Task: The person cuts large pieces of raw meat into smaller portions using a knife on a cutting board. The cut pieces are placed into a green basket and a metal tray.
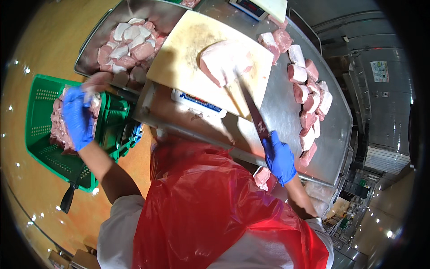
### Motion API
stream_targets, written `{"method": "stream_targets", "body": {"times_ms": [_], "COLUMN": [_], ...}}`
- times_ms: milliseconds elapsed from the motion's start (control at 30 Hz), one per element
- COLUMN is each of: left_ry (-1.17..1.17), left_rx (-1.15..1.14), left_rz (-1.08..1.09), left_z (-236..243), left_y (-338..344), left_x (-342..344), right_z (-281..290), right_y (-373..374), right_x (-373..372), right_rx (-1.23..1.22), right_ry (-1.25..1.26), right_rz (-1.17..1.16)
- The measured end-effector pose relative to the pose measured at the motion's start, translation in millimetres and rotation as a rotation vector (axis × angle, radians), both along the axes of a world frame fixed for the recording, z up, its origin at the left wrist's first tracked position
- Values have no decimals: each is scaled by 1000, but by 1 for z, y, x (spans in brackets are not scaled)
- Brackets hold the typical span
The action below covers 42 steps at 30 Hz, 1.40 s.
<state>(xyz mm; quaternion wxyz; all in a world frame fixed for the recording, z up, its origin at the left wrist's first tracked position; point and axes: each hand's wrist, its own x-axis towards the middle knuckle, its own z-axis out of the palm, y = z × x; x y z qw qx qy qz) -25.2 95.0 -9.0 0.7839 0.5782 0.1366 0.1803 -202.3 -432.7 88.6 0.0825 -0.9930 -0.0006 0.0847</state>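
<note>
Metal table [331, 139]: knife [254, 110] pointed at meat slab [226, 62]

Head view: the slab lies on the cutting board [179, 58], ahead and left of the right hand [280, 157], long axis roughly crosswise. That hand, the nearer, is clenched round the knife; tip contact unclear. Left hand [79, 117] is above the green crate [39, 114], blurred meat piece [97, 82] at its fingers; I cannot tell whether gripped.

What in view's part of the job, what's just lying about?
Apparently in the job:
knife in right hand
meat slab on cutting board
left hand, over green crate
meat chunks on steel table

Apparently lying about:
digital scale
black handle
wall notice
</note>
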Motion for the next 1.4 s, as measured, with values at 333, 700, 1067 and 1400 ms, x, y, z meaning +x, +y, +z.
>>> {"method": "stream_targets", "body": {"times_ms": [333, 700, 1067, 1400], "left_ry": [-48, -70, -160, -472], "left_rx": [1027, 1412, 1478, 1458], "left_rz": [-6, -839, -690, -736], "left_z": [52, 69, -16, 54], "left_y": [-56, -329, -207, -431], "left_x": [39, 96, 263, 253], "right_z": [-30, -23, -50, -150], "right_y": [15, 12, -80, -89], "right_x": [53, 31, -86, -283], "right_rx": [704, 841, 290, 691], "right_ry": [-330, -419, -391, -702], "right_rz": [-404, -556, -858, -1699]}}
